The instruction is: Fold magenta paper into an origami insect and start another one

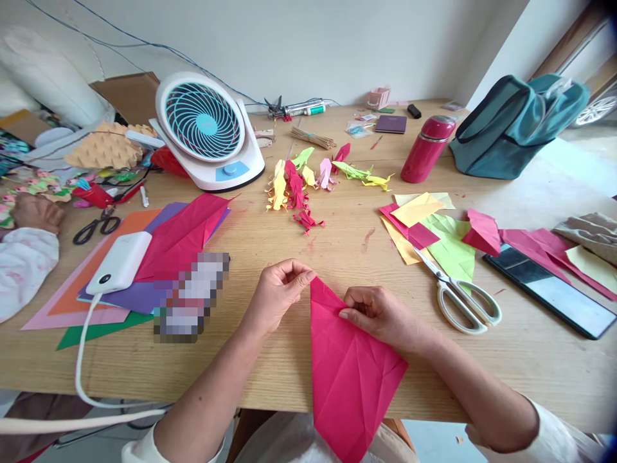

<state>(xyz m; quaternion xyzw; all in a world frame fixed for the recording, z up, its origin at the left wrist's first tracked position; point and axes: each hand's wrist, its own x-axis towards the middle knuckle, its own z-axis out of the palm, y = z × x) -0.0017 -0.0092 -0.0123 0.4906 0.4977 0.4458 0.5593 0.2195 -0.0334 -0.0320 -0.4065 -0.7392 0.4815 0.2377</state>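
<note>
A sheet of red paper point(354, 386), marked with many fold creases, hangs between my hands and partly over the table's front edge. My left hand point(284, 289) pinches its top corner between thumb and fingertips. On the upper right edge of the same sheet, my right hand point(378, 315) has its fingers curled and thumb pressed down. Beyond my hands lies a small red folded-paper figure point(307, 222), with a cluster of yellow, red, pink and green folded figures point(295, 183) behind it.
White-handled scissors point(465, 302) and paper scraps point(450, 241) lie right, near a phone point(554, 289). Coloured sheets point(120, 222) carry a white power bank point(120, 260) on the left. A fan point(207, 128), red flask point(428, 149) and teal bag point(515, 128) stand behind. Another person's hand point(36, 215) rests far left.
</note>
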